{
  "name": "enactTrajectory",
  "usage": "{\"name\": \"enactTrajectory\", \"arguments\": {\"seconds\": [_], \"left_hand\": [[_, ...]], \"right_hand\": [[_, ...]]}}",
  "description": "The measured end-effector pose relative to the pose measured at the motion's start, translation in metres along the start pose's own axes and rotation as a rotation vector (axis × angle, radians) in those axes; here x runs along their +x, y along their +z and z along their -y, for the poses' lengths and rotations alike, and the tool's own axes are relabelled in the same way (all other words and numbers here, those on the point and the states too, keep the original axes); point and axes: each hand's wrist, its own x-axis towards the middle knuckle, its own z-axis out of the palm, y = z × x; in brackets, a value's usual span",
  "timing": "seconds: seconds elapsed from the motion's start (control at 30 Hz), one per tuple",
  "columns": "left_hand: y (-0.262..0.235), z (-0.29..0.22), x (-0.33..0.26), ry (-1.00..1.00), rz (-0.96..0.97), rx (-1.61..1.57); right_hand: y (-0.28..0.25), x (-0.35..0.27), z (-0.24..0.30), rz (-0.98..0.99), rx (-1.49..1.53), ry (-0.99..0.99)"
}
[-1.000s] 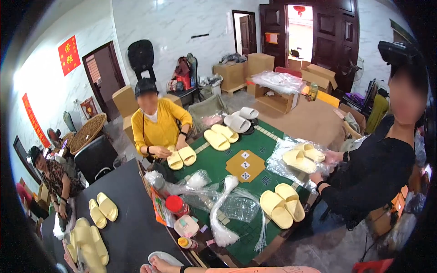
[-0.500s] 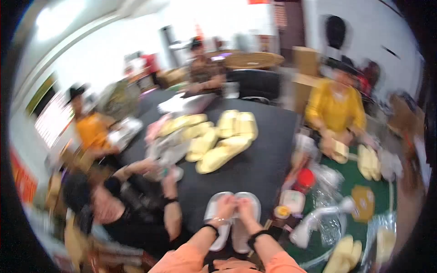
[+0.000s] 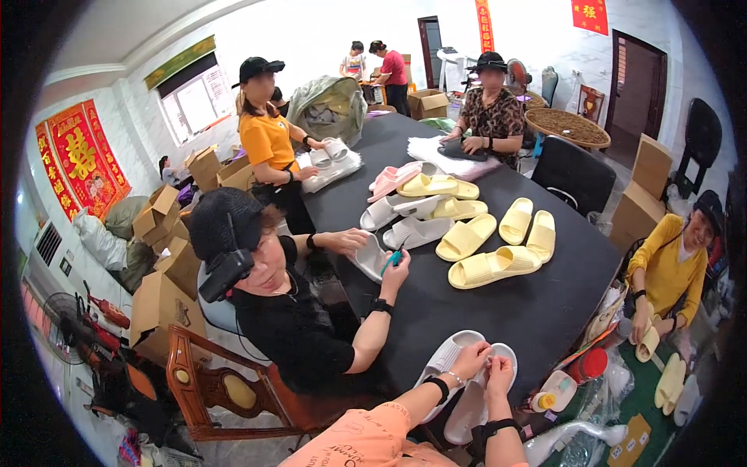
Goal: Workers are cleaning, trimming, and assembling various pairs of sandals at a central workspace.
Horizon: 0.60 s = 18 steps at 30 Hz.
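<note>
A pair of pale grey slippers lies at the near edge of the black table, the left slipper (image 3: 440, 363) beside the right slipper (image 3: 467, 414). My left hand (image 3: 471, 361) is over the pair's straps, fingers bent and pinched together. Close against it, my right hand (image 3: 499, 375) is closed above the right slipper, its fingertips meeting near the left hand's. Whatever sits between the fingertips is too small to make out.
On the black table (image 3: 342, 289) lie several yellow slippers (image 3: 494, 266), grey slippers (image 3: 420, 230) and a pink slipper (image 3: 393, 180). At left, a co-worker in black (image 3: 288, 319) holds a grey slipper and teal-handled snips (image 3: 394, 258). A red-lidded jar (image 3: 594, 363) stands at right.
My view has swung left and up, so the table and my hands sit further right in the picture. Both hands remain together over the grey slippers.
</note>
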Motion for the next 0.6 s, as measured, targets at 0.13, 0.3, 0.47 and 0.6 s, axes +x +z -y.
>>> {"name": "enactTrajectory", "arguments": {"seconds": [0.13,0.3,0.47,0.6], "left_hand": [[0.011,-0.009,-0.001,-0.002,0.029,0.016],[0.009,0.003,0.004,-0.116,0.081,0.051],[-0.014,-0.013,0.004,0.034,-0.023,0.110],[-0.011,-0.002,0.006,0.049,-0.001,0.101]], "right_hand": [[-0.010,-0.001,0.005,-0.066,-0.043,-0.012],[0.004,-0.009,0.013,-0.089,-0.309,-0.043],[0.022,-0.006,0.009,-0.047,-0.369,-0.121],[0.023,-0.011,0.010,-0.065,-0.374,-0.165]]}}
